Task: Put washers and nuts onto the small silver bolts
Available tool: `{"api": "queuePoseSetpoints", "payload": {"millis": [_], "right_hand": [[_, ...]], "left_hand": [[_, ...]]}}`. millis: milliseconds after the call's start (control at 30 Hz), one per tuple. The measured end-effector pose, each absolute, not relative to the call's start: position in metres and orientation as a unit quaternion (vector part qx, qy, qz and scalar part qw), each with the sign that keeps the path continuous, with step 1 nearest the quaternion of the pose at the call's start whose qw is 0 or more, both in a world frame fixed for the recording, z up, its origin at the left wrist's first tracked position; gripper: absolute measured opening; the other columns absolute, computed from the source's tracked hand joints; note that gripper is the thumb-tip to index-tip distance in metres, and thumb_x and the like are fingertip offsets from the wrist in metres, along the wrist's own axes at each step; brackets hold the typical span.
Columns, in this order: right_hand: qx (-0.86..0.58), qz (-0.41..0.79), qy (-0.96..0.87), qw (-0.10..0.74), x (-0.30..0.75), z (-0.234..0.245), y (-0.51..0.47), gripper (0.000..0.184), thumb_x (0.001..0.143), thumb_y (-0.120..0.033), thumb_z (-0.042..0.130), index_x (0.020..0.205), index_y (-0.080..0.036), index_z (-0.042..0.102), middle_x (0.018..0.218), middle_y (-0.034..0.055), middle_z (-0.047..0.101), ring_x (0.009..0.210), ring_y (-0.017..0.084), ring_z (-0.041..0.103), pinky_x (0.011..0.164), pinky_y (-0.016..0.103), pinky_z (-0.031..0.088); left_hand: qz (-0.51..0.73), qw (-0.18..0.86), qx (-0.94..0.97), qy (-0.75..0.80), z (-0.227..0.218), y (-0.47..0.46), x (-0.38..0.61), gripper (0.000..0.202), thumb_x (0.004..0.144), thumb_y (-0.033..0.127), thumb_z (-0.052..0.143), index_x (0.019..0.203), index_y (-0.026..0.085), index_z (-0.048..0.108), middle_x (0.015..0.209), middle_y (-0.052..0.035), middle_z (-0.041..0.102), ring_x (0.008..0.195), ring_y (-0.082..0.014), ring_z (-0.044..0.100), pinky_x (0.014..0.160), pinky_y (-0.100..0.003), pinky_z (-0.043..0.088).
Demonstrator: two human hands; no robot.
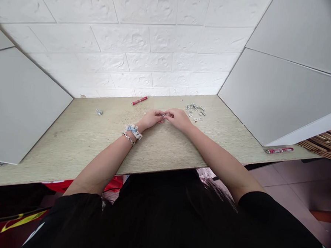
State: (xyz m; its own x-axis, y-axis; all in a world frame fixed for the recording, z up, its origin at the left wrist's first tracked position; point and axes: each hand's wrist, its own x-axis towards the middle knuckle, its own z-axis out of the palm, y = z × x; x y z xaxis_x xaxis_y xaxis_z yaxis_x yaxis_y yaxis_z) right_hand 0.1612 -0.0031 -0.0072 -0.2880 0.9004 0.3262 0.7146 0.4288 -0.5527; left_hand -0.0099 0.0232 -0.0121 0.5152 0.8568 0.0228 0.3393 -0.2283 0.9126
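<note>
My left hand and my right hand meet over the middle of the tabletop, thumbs and fingers pinched together. Between their fingertips is a small silvery bolt, mostly covered by the fingers. To the right of my right hand lies a loose group of bolts with nuts and flat washers. Off to the left, a single bolt with a washer or nut on it rests on the wood.
A red marker-like tube lies near the back wall. Another red tube is by the front right edge. Grey-white panels stand left and right of the wooden tabletop. Woven wicker sits at far right.
</note>
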Motion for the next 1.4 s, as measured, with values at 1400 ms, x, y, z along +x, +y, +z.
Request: {"api": "queuePoseSetpoints", "payload": {"millis": [1400], "right_hand": [[-0.525,0.139,-0.791,0.283,0.1602,-0.0047,-0.0068,0.024,0.087,-0.030,0.044,0.086,-0.017,0.064,0.085,0.0041,0.065,0.073,0.014,0.051,0.064,0.025,0.033]], "left_hand": [[0.255,0.420,0.757,0.430,-0.0041,0.0151,-0.0090,0.021,0.073,0.032,0.055,0.078,0.015,0.065,0.065,0.0010,0.057,0.062,-0.0100,0.049,0.064,-0.025,0.037]]}}
